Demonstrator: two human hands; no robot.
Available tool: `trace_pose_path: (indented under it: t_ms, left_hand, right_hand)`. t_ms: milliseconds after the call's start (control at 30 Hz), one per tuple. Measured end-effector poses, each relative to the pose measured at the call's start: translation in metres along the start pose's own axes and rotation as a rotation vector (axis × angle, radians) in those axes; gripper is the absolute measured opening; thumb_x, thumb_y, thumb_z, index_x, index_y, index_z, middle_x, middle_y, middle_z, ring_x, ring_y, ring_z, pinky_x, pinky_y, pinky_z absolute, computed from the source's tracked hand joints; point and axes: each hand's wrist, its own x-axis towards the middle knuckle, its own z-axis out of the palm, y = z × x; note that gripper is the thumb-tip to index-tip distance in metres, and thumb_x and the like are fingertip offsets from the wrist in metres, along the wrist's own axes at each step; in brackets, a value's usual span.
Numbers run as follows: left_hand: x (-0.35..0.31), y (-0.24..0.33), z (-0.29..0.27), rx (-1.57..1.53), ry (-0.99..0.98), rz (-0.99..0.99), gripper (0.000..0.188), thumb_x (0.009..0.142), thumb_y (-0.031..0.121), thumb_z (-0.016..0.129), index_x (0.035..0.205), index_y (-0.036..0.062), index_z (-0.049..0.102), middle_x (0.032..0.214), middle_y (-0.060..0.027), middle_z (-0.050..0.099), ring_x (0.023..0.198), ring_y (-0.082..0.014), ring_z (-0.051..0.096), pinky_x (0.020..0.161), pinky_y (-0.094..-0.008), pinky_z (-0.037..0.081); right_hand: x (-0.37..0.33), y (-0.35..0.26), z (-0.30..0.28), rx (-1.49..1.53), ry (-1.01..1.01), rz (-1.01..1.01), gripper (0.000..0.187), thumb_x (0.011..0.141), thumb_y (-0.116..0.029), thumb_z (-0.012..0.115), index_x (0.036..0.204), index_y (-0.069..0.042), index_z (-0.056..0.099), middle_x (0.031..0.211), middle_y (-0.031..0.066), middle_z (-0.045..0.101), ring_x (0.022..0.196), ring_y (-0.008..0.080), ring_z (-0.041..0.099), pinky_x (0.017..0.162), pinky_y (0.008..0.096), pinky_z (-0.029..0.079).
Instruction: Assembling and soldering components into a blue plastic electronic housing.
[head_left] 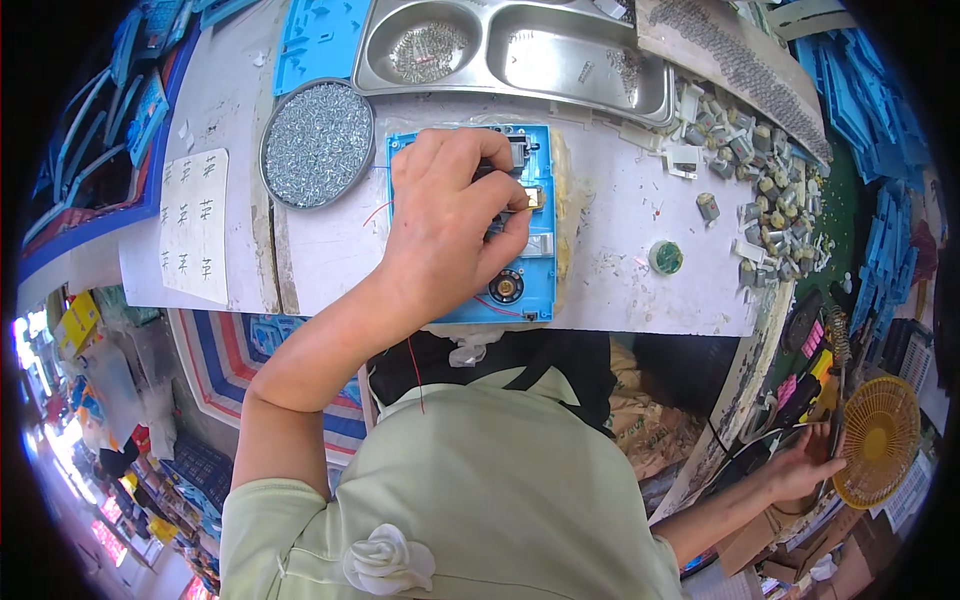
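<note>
- The left hand (445, 215) reaches up over the bench (630, 305), its elbow bent out to the left and its forearm slanting in toward the middle.
- Its wrist is bent, back of the hand upward, with the fingers curled down and the thumb brought in close to the index finger.
- That grip is drawn together beside a small brass-coloured part (535, 198); whether it pinches the part cannot be told.
- The blue case (541, 275) lies open-side up beneath this hand, close to the bench's near edge, with a round speaker (506, 287) in its lower section.
- The right hand (803, 468) is stretched far out to the right, well apart from the case, next to a yellow round mesh object (878, 440). Its fingers look partly spread; whether they hold anything cannot be told.
- A red wire (415, 375) hangs below the left forearm.
- The bench is pale and stained. Left of the case stand a round dish (370, 150) of small silver pieces and a sheet of paper (195, 240) with handwritten marks.
- Beyond the case is a metal tray (535, 75); to the right lie a heap of small motors (770, 225) and a round green object (666, 257).
- Blue plastic panels (865, 120) are stacked at the far right, and a striped bag (205, 365) sits below the bench at left.
</note>
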Motion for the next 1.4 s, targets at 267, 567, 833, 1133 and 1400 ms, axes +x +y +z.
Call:
trace_pose_path:
  t_ms: [267,567,833,1133,1400]
  left_hand:
    - [0.004,-0.001,0.004,0.000,-0.010,0.017,0.019,0.066,0.008,0.078,0.082,0.0097,0.068,0.104,-0.0066,0.059,0.097,-0.0279,0.052,0.087,-0.0414,0.037]
    - [0.002,-0.001,0.002,0.025,-0.020,-0.019,0.021,0.064,0.007,0.078,0.082,0.0108,0.068,0.103,-0.0060,0.058,0.096,-0.0275,0.051,0.085,-0.0414,0.037]
    - [0.003,0.000,0.001,0.012,-0.022,-0.020,0.023,0.063,0.007,0.079,0.083,0.0107,0.068,0.104,-0.0057,0.058,0.095,-0.0275,0.051,0.084,-0.0413,0.037]
    - [0.002,0.000,0.001,0.013,-0.015,-0.023,0.023,0.063,0.006,0.079,0.084,0.0109,0.069,0.104,-0.0058,0.058,0.096,-0.0279,0.051,0.085,-0.0416,0.037]
    - [0.002,0.000,0.000,0.003,-0.032,-0.025,0.023,0.065,0.007,0.080,0.085,0.0107,0.069,0.105,-0.0065,0.058,0.097,-0.0280,0.051,0.086,-0.0408,0.036]
  right_hand:
    - [-0.112,0.025,0.073,0.067,-0.584,-0.283,0.015,0.094,-0.013,0.066,0.103,-0.004,0.057,0.081,0.0059,0.056,0.074,0.0151,0.051,0.066,0.0285,0.045]
    - [-0.191,0.007,0.188,0.214,-1.326,-0.500,0.032,0.075,-0.001,0.079,0.105,-0.001,0.066,0.065,0.0059,0.055,0.056,0.0224,0.048,0.053,0.0334,0.038]
    - [-0.197,0.007,0.200,0.213,-1.329,-0.549,0.031,0.077,0.000,0.078,0.106,-0.002,0.066,0.066,0.0059,0.056,0.056,0.0224,0.049,0.054,0.0336,0.038]
    - [-0.201,0.009,0.202,0.201,-1.317,-0.562,0.028,0.079,-0.002,0.077,0.105,-0.002,0.066,0.066,0.0054,0.056,0.055,0.0217,0.048,0.054,0.0332,0.037]
    - [-0.201,0.009,0.201,0.180,-1.320,-0.554,0.028,0.079,-0.001,0.077,0.105,-0.002,0.066,0.066,0.0055,0.057,0.056,0.0214,0.048,0.054,0.0329,0.037]
